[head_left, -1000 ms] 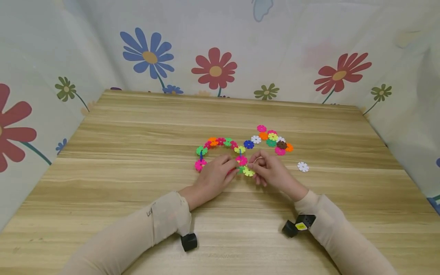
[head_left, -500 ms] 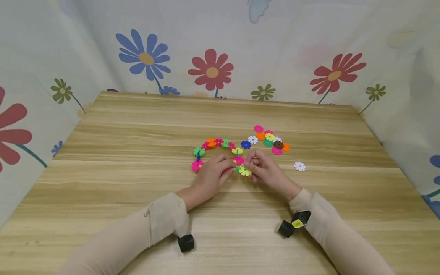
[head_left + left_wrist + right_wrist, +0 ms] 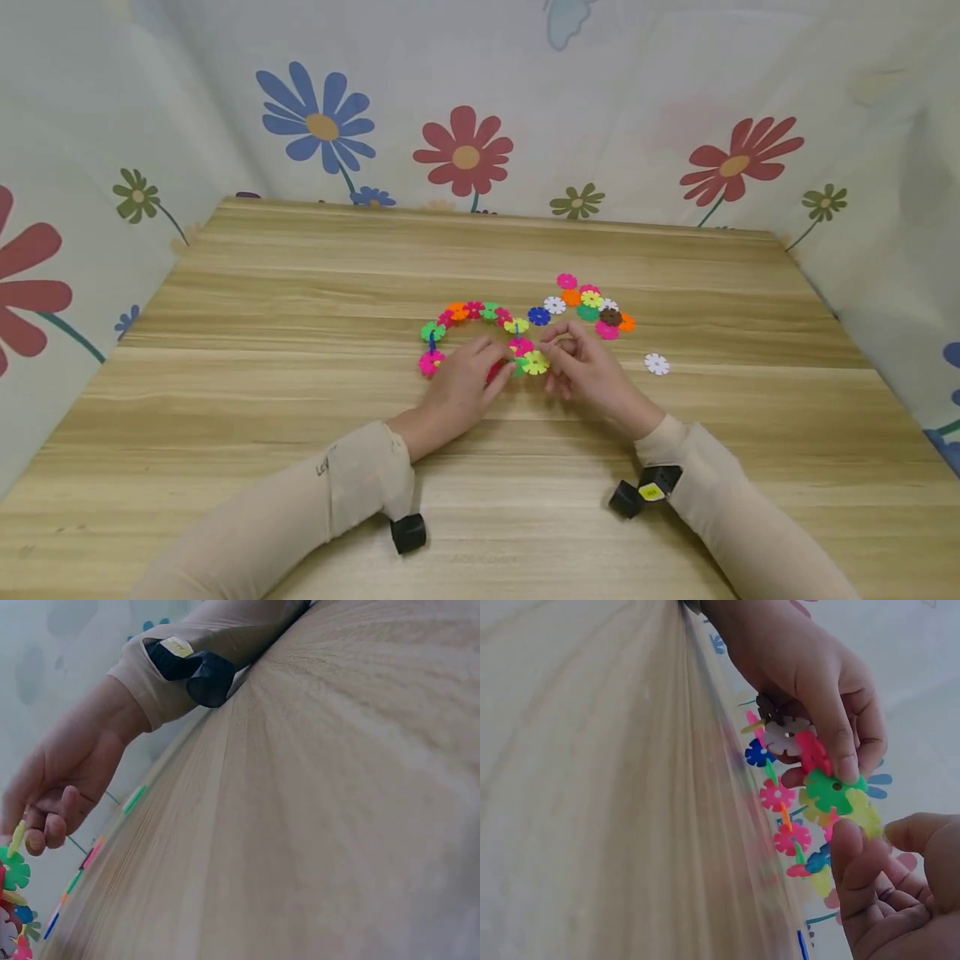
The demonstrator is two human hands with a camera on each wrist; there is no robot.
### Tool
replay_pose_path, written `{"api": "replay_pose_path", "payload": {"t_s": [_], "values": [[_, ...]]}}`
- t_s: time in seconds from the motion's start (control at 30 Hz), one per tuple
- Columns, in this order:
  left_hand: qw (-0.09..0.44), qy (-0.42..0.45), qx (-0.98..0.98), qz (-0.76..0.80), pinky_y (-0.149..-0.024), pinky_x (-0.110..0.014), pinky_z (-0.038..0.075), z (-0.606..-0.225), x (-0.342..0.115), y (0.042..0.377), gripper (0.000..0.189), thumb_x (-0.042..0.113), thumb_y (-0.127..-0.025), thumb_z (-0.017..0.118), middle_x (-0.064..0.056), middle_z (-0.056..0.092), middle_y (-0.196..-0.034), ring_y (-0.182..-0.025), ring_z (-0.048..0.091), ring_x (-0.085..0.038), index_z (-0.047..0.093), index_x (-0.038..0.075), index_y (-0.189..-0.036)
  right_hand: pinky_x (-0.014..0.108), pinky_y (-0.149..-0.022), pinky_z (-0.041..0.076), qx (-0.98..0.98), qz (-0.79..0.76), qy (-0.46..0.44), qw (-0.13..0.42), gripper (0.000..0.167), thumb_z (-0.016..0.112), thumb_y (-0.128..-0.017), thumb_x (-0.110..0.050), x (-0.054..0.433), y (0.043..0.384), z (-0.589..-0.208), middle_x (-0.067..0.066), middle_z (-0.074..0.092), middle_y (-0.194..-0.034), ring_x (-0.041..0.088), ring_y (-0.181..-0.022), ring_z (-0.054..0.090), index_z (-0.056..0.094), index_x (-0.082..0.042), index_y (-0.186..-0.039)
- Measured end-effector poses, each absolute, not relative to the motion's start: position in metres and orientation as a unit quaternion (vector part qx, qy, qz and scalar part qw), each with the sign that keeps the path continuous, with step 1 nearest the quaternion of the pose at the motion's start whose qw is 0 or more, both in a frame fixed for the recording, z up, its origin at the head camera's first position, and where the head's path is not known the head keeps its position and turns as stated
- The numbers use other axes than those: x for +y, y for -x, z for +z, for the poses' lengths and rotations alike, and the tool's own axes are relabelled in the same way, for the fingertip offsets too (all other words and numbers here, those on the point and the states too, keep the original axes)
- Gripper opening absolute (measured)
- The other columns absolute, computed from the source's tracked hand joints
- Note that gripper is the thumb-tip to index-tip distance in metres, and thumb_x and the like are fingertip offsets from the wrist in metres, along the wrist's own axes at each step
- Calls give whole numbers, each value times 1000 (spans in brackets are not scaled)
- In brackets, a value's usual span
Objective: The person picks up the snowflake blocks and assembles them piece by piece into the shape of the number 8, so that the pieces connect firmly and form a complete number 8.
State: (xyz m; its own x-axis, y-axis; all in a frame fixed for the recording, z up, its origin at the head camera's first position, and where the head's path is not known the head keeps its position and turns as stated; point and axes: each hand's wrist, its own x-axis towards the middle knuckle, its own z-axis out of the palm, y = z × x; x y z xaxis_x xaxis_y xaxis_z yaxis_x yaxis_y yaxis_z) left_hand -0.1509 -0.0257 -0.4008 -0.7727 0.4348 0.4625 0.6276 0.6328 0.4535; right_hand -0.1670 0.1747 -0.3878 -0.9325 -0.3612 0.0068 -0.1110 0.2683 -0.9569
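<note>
A ring of linked flower-shaped plastic discs (image 3: 457, 312) in pink, green, orange, yellow and blue is held at its near side. My left hand (image 3: 459, 390) covers part of that side and grips it; in the right wrist view its thumb presses on a green disc (image 3: 834, 796). Attached beside the green one is a yellow disc (image 3: 536, 362), at the ring's right. My right hand (image 3: 592, 377) pinches the yellow disc's edge between thumb and index finger, plainest in the right wrist view. In the left wrist view the right hand (image 3: 71, 769) reaches in from above.
Behind the right hand lies a loose cluster of discs, among them a brown disc (image 3: 611, 317) and a blue disc (image 3: 538, 316). A single white disc (image 3: 657, 364) lies farther right on the wooden table (image 3: 315, 275). Flower-printed cloth (image 3: 600, 100) hangs behind.
The yellow disc and the ring's right side have risen slightly in the head view. Both hands stay at the ring, the right one shifting its fingers a little. The head view moved slightly.
</note>
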Motion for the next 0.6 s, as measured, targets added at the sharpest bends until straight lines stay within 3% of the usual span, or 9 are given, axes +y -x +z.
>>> {"api": "replay_pose_path", "payload": {"t_s": [0.23, 0.3, 0.47, 0.6], "values": [[143, 293, -901, -287, -65, -28, 52, -398, -25, 151, 27, 22, -91, 66, -7, 63, -98, -78, 58, -17, 64, 9, -114, 24, -52, 51, 797, -574, 163, 94, 18, 53, -97, -3, 182, 170, -386, 11, 62, -81, 11, -62, 61, 48, 7, -111], [153, 297, -899, -282, -69, -28, 52, -397, -24, 152, 30, 22, -89, 69, -7, 62, -100, -81, 57, -17, 64, 9, -115, 23, -54, 51, 799, -572, 160, 89, 17, 53, -96, -3, 183, 172, -386, 12, 62, -83, 11, -63, 61, 50, 7, -109], [189, 327, -889, -257, -95, -37, 47, -393, -20, 157, 39, 23, -83, 76, -8, 62, -112, -105, 57, -23, 64, 8, -116, 22, -55, 51, 809, -561, 155, 77, 14, 55, -95, -2, 186, 176, -385, 14, 63, -84, 10, -63, 60, 54, 8, -104], [169, 353, -890, -234, -106, -42, 40, -390, -15, 165, 47, 30, -84, 75, -6, 63, -120, -115, 55, -24, 62, 9, -124, 22, -53, 49, 811, -557, 161, 77, 13, 56, -94, -2, 187, 178, -386, 15, 62, -84, 13, -62, 60, 53, 7, -103]]}}
